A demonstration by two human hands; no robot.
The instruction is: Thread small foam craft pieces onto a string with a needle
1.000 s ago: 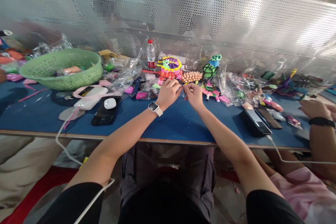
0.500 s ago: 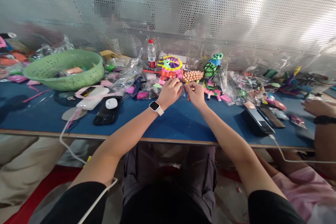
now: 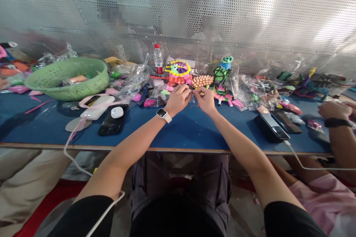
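Observation:
My left hand (image 3: 178, 100), with a watch (image 3: 164, 114) at the wrist, is closed, its fingertips bent down toward the right hand. Close beside it, my right hand (image 3: 205, 100) is closed in a pinch. Whatever small thing lies between the fingertips is too small and covered to name. Just behind the hands are an orange spiky clay figure (image 3: 202, 81) and a clay figure with a yellow-edged purple shell (image 3: 179, 68). A green and black clay figure (image 3: 222, 72) stands behind my right hand, and a red and green clay piece (image 3: 222, 94) lies to its right.
A green basket (image 3: 69, 94) stands on the blue table (image 3: 183, 137) at the left. Nearer are a black phone (image 3: 108, 126) with a white case on it and a white power bank (image 3: 97, 108). A bottle (image 3: 158, 61) stands behind. At right are a black box (image 3: 269, 129) and a co-worker's hand (image 3: 333, 110).
My two hands stay close together, with only slight finger movement. The view has shifted a little. At the right, the co-worker's hands have moved nearer and lower into view.

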